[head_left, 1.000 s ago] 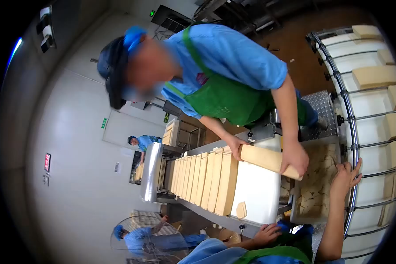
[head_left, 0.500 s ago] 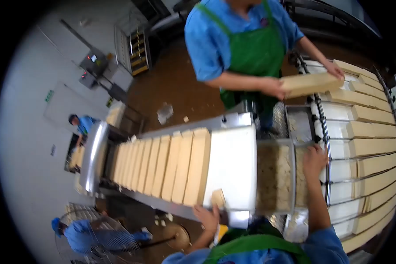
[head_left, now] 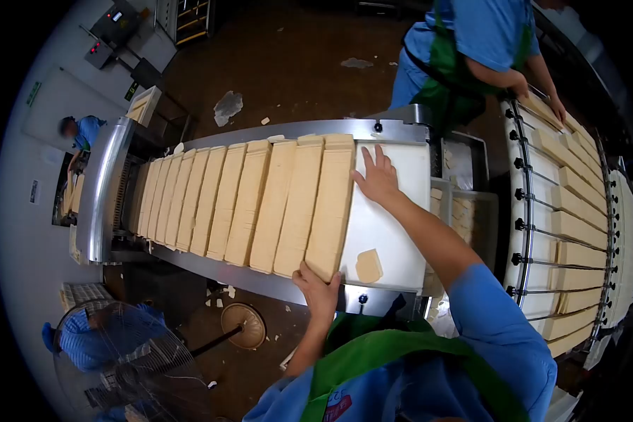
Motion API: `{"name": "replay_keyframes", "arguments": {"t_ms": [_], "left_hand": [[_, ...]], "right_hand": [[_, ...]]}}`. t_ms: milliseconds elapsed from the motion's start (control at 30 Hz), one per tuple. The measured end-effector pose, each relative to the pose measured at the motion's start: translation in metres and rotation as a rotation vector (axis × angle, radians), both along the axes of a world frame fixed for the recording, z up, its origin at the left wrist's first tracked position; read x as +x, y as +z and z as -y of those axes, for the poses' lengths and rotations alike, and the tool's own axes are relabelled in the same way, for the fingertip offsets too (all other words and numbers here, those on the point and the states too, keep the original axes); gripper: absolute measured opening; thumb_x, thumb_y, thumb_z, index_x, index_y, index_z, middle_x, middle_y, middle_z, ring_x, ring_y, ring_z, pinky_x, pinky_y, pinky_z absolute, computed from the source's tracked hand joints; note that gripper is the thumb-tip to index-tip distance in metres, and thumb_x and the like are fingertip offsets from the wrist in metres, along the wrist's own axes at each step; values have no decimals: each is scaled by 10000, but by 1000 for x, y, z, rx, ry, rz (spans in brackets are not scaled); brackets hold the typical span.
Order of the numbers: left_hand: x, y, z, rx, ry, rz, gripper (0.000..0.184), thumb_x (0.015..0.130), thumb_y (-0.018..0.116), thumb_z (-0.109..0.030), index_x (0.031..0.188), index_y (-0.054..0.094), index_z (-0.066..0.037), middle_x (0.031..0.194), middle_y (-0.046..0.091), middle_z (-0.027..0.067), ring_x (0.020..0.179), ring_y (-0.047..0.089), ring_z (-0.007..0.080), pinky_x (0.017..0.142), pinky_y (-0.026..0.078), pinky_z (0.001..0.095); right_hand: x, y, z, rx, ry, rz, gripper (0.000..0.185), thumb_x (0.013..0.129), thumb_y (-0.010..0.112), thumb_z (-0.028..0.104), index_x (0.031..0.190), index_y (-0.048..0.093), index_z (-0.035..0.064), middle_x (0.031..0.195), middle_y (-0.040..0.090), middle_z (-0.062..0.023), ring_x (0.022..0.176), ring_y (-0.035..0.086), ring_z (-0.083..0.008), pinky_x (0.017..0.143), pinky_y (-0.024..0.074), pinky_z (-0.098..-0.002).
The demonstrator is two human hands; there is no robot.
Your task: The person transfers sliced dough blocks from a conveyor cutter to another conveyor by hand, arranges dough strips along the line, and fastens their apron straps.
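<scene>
Pale yellow slabs lie side by side on the conveyor, the endmost slab (head_left: 334,204) nearest the bare white belt (head_left: 394,232). My left hand (head_left: 318,290) is at that slab's near end, thumb and fingers apart, touching its lower edge. Over the white belt, beside the slab's far end, my right hand (head_left: 378,177) has its fingers spread and holds nothing. A small cut piece (head_left: 368,266) rests on the belt near the front edge.
A co-worker (head_left: 471,49) bends over a second conveyor (head_left: 520,211) bearing several slabs at the right. Bins with scraps (head_left: 471,218) stand between the conveyors. A fan (head_left: 130,362) and another person are lower left; a metal hood (head_left: 109,190) spans the belt's far end.
My right hand has moved left from the second conveyor's edge to over the belt. My left hand has come against the slab's end. The co-worker has moved right, slab set down. The view has shifted.
</scene>
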State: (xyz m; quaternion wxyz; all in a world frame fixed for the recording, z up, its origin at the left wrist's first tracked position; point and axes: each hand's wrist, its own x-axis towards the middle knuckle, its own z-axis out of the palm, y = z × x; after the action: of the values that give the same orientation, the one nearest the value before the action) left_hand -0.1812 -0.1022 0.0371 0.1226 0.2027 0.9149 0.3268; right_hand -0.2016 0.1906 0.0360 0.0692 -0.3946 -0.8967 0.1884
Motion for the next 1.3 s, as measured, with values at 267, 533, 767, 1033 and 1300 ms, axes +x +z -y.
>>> {"name": "replay_keyframes", "arguments": {"t_ms": [267,533,767,1033,1300], "left_hand": [[-23,19,0,-169,-188,64,861,708,787,-305,1305,299,78,1158,411,270,989,510,438,820,472,452],[-25,23,-14,-80,-294,148,837,667,819,-181,1300,323,50,1168,383,277,1040,474,452,905,427,450],[-5,6,-49,-179,-616,187,944,716,753,-421,1316,203,59,1202,344,312,1010,498,498,881,445,518],[66,33,-105,208,-691,19,711,707,708,-98,1292,321,17,1222,292,284,1061,442,439,948,403,466],[225,113,-148,356,-1284,145,746,687,717,-57,1353,382,-58,1282,274,235,1156,399,398,997,359,432]], "right_hand": [[-83,19,-2,-80,-19,167,701,874,468,585,1434,320,189,1481,205,-200,1167,463,-366,933,436,-459],[-32,38,-10,-162,-375,268,687,776,599,481,1337,381,148,1286,360,-164,1114,487,-376,855,486,-451],[53,21,-40,-211,-613,132,999,687,682,553,1450,260,66,1526,89,-230,1401,112,-366,968,407,-530],[259,82,3,-242,-1136,-622,817,699,696,320,1318,245,38,1373,222,-284,1059,525,-488,884,486,-500],[543,98,55,-184,-1599,-266,834,769,545,565,1346,326,4,1304,398,-282,1102,527,-462,933,446,-491]]}}
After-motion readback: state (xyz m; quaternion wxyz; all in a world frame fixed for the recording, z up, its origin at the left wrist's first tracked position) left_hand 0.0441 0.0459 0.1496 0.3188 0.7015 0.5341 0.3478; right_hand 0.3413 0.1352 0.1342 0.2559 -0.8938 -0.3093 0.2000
